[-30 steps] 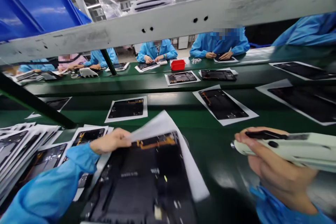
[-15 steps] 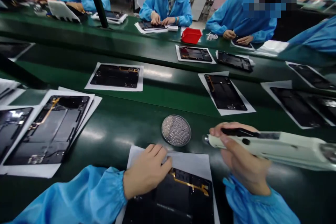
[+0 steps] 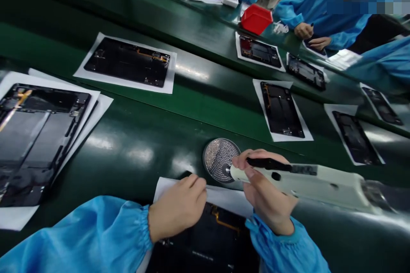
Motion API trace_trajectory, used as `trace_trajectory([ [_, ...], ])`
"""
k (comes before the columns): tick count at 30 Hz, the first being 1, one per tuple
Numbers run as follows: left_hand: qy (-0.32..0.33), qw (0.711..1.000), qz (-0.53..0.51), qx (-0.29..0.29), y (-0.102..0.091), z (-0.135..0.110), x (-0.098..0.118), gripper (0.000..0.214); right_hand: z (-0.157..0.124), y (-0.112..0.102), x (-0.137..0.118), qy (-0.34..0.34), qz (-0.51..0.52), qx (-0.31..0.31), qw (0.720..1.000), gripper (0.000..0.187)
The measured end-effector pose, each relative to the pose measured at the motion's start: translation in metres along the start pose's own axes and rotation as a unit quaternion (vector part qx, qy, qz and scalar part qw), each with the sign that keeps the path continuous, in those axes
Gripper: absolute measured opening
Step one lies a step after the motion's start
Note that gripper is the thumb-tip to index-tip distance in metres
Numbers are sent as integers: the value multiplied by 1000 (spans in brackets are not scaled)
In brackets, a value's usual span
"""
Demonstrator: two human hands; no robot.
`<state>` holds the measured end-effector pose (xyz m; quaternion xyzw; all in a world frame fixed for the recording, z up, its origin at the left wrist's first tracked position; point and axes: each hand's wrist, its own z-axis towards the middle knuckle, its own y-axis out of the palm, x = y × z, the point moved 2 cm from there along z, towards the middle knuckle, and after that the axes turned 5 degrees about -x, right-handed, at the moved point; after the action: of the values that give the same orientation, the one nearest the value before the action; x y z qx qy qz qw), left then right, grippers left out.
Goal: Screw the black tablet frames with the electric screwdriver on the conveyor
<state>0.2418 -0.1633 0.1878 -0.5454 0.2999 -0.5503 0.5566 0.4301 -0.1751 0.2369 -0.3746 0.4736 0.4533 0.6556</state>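
right hand clamped around pale driver, tip over round dimpled dish | left hand at black panel, cannot tell grip

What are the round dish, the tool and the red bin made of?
Dish: maybe metal, as it's silvery with a shiny rim, but coated plastic could look like that too.
Tool: probably hard plastic, since its pale green body looks smooth and moulded; its tip glints like metal.
Red bin: likely plastic, being one bright, even colour.
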Motion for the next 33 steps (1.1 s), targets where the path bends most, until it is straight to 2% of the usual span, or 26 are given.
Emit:
trace_trajectory([
  [5,-3,999,-46,-1,-4,1,0,11,6,5,1,-1,41,16,999,21],
  [15,-15,1000,-16,21,-5,4,10,15,7,7,0,8,44,20,999,22],
  [20,-10,1000,-25,16,-1,4,9,18,6,7,1,1,50,3,999,24],
  [27,-35,999,-35,4,-7,4,2,21,7,7,3,0,31,-9,999,23],
  [30,-23,999,-23,-6,-9,4,-1,18,6,6,-5,-3,27,-14,1000,27],
  [33,-17,999,-46,-22,-9,4,-4,17,1,5,-24,-19,39,7,999,28],
])
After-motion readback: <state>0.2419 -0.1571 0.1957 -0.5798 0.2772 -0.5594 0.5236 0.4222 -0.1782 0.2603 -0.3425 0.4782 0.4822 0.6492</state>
